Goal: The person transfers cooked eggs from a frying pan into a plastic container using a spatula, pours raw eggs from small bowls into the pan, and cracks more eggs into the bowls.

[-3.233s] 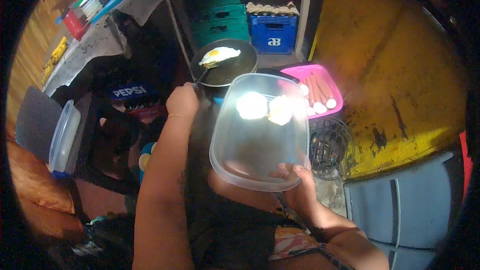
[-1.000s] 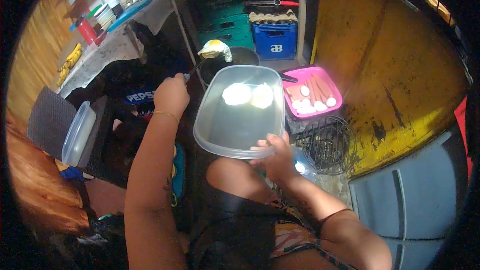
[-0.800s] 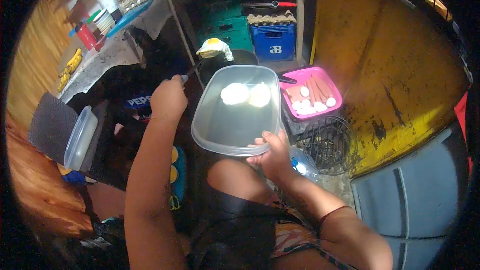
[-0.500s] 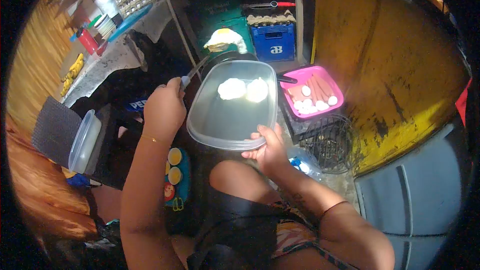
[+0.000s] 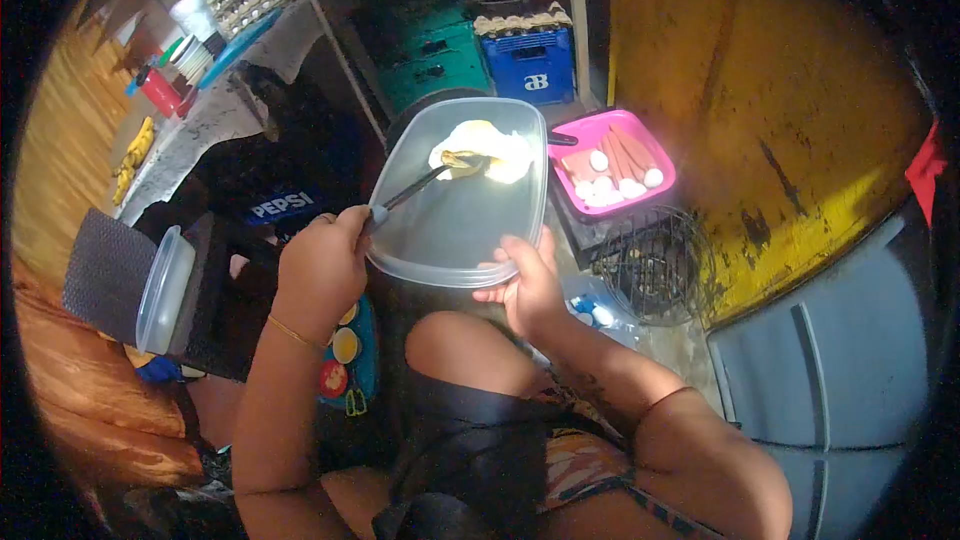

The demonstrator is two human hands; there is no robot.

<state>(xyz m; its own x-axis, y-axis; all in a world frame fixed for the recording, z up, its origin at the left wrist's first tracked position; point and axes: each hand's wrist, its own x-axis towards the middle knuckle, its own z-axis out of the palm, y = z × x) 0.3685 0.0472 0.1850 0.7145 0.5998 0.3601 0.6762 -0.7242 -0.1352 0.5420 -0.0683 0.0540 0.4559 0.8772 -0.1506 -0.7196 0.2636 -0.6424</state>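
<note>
My right hand (image 5: 528, 285) grips the near right corner of a clear plastic container (image 5: 425, 245), which is held up in front of me. My left hand (image 5: 320, 255) is closed around the handle of a spatula (image 5: 415, 188). The spatula's blade reaches inside the container at its far end, where fried eggs (image 5: 510, 155) lie bunched together. Part of the blade is hidden under or against the egg. Behind the container shows a black pan handle (image 5: 563, 139); the container hides most of what is there.
To the right stands a pink tray (image 5: 662, 165) with whole eggs and sausages, above a round wire grill (image 5: 650, 270). A blue crate (image 5: 535, 70) is at the back. Bananas (image 5: 135, 155) lie on the left counter. Several small cups sit on a teal tray (image 5: 367, 335) below.
The spatula came down from beyond the container's far edge into it, bringing a fried egg onto the eggs inside. My right hand keeps hold of the container.
</note>
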